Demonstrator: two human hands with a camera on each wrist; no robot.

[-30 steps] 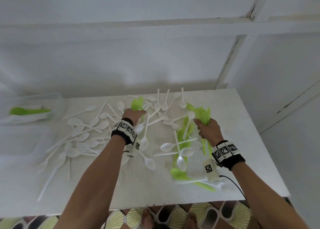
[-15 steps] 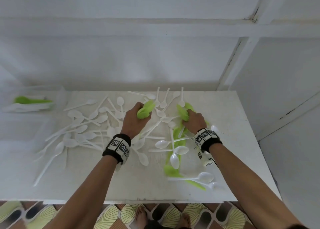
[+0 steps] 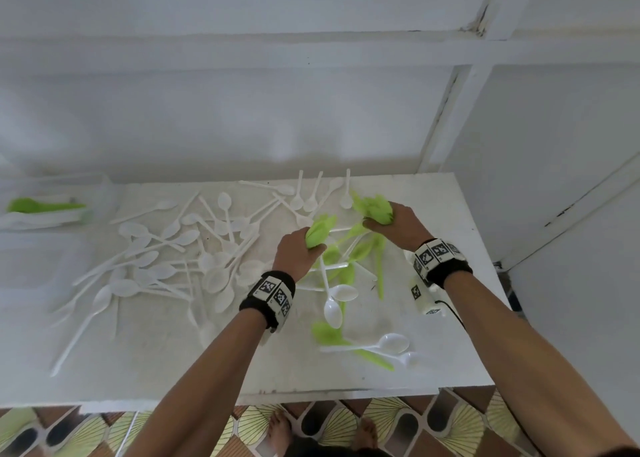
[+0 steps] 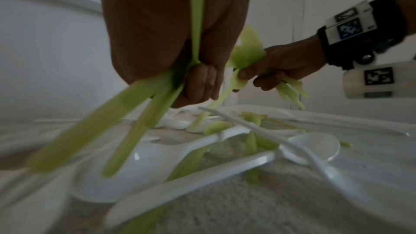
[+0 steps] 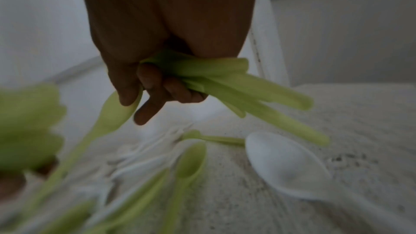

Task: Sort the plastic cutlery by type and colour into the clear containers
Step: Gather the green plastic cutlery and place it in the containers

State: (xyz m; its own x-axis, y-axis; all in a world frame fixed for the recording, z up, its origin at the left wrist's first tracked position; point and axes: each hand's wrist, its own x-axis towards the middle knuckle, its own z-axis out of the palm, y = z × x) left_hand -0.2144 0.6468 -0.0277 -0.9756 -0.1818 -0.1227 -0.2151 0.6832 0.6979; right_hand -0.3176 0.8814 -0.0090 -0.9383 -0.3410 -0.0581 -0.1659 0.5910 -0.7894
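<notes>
My left hand [image 3: 299, 250] grips a bunch of green spoons [image 3: 320, 231] just above the white table [image 3: 156, 359], their handles sticking out below the fist [image 4: 139, 122]. To its right my right hand [image 3: 398, 223] grips another bunch of green spoons [image 3: 374, 207], with its thumb and a finger pinching one more green spoon [image 5: 112, 113] that hangs down to the table. Loose green spoons [image 3: 349, 273] and white spoons [image 3: 337, 301] lie crossed beneath both hands. Many white spoons [image 3: 166, 259] are spread over the table's left half.
A clear container [image 3: 52, 211] with green cutlery in it stands at the table's far left. A white wall rises close behind the table. A white spoon [image 3: 388, 344] and a green one [image 3: 329, 333] lie near the front edge, with tiled floor and bare feet below.
Both hands have shifted right over the green pile. My left hand has come closer to the right one. The right hand now pinches one more green spoon hanging from its fingers.
</notes>
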